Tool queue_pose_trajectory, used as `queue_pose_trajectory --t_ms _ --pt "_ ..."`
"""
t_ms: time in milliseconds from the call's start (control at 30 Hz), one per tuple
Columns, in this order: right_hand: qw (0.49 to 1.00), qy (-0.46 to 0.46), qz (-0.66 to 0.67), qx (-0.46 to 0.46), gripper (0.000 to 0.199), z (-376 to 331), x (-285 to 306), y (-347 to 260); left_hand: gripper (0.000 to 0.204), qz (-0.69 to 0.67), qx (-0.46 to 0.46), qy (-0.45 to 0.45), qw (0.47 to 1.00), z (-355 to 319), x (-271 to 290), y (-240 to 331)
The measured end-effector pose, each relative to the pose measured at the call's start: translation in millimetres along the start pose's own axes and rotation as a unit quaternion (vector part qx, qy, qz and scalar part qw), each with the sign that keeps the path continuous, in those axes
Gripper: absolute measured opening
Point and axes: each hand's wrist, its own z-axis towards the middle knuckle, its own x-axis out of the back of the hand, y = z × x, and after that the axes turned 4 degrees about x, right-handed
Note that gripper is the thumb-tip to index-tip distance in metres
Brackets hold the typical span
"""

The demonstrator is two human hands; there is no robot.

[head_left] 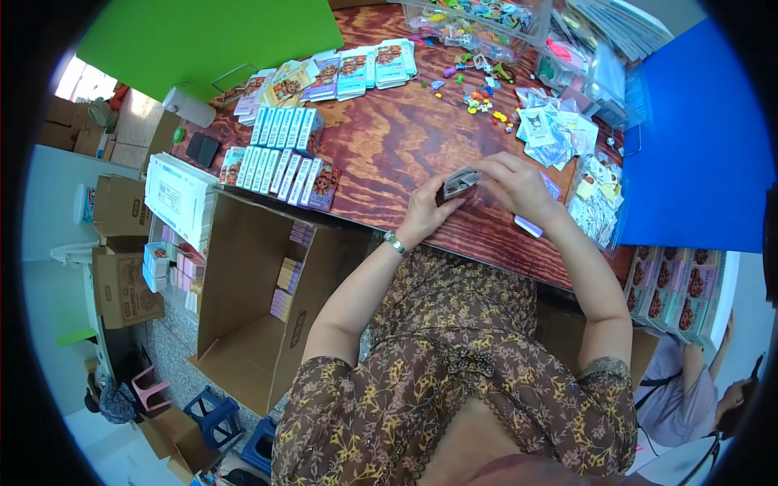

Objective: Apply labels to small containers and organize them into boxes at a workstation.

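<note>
Both my hands meet over the near edge of a reddish wooden table [389, 146]. My left hand [425, 209] grips a small printed packet [459, 182] from below. My right hand [512, 185] closes on the same packet from the right. A purple packet [531, 224] lies flat on the table just under my right wrist. A metal watch sits on my left wrist. Small white cards and clear sleeves [551, 130] lie in a loose heap beyond my right hand.
Rows of upright packets [279, 162] stand at the table's left, with more stacks [356, 71] behind. Small colourful charms [478, 93] are scattered at the back, near clear plastic bins [478, 20]. An open cardboard box [259, 308] stands on the floor at my left. Another person [697, 389] sits at lower right.
</note>
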Motion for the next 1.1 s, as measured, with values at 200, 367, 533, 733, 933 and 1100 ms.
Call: queue_pose_trajectory --t_ms 200,367,533,733,933,1100 --pt "0.999 -0.016 -0.036 0.037 0.019 2.4 -6.3 -6.5 0.044 0.012 0.009 -0.004 1.000 0.0 0.0 1.5" --pt "0.997 -0.015 -0.067 0.040 0.016 10.2 -6.4 -17.0 0.049 0.021 0.004 -0.010 1.000 -1.3 -0.1 -1.3" --pt "1.000 0.000 -0.021 0.019 0.016 5.9 -10.2 -12.7 0.048 0.015 0.014 -0.012 1.000 -0.6 -1.1 -1.7" --pt "0.985 -0.066 -0.143 0.076 0.029 7.9 -8.0 -22.7 0.050 0.030 0.006 -0.015 0.999 -1.8 1.1 1.7" --pt "0.998 0.052 -0.032 0.011 0.037 -24.0 -11.1 -5.1 0.061 -0.054 0.005 0.060 0.997 -20.7 -3.0 -0.6" --pt "0.899 0.047 0.357 -0.248 0.033 -40.8 -36.3 3.9 0.044 0.016 -0.112 0.141 0.984 -32.2 -6.3 12.6"
